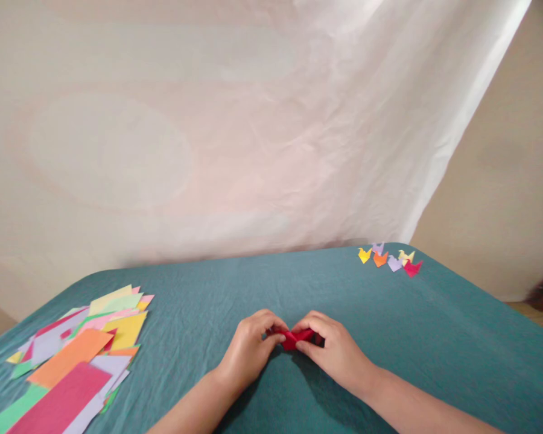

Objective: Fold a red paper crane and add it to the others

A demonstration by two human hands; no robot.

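Observation:
A small folded piece of red paper (pixel 295 338) lies on the teal tablecloth (pixel 235 283) near the front middle. My left hand (pixel 248 346) pinches its left end with curled fingers. My right hand (pixel 332 349) pinches its right end the same way. Both hands rest low on the cloth, and their fingers hide part of the paper.
A loose pile of coloured paper sheets (pixel 72 355) covers the table's left front. Several small folded paper figures (pixel 391 259) in yellow, orange, purple and red stand at the far right edge. A white backdrop sheet (pixel 253 120) hangs behind the table.

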